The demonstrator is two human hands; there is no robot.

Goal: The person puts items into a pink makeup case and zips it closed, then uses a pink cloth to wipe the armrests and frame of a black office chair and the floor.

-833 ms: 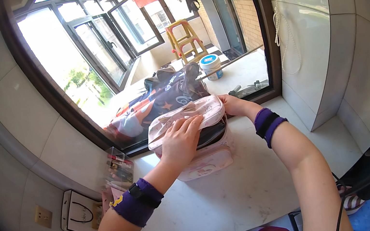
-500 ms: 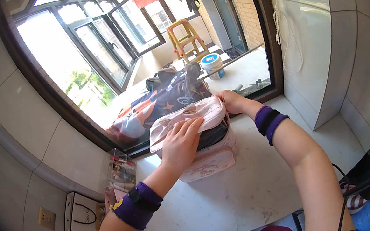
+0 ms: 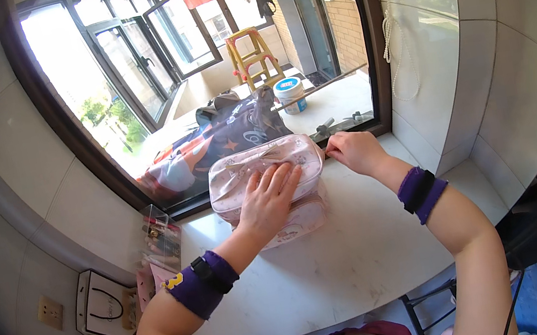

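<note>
Nearest, at the lower edge, two bare forearms with purple wristbands, reaching over a pale marble desk [image 3: 341, 262].

Left hand [image 3: 267, 200] flat on the top of a pink printed pouch bag [image 3: 261, 168], fingers [image 3: 278, 180] spread open and pressing down, gripping nothing; likely there to steady the soft bag and keep it from sliding. Right hand [image 3: 351, 152] at the bag's right end, fingers closed in a pinch on something small there, probably the zipper pull, though too small to tell for sure. Bag lying mid-desk, just in front of the dark window frame [image 3: 372, 43], long side across the view.

Left of the bag, near the sill: a clear plastic box [image 3: 161, 236] of small items, and lower down a white paper bag [image 3: 101, 307] with cord handles against the tiled wall.

Beyond the glass: a dark patterned backpack [image 3: 234, 134] directly behind the pouch, a white tub with a blue lid [image 3: 290, 93], a yellow stool [image 3: 251, 57] farther back, laundry hanging above.

Nothing between hands and bag; the window frame close behind, leaving little room past the right end.
</note>
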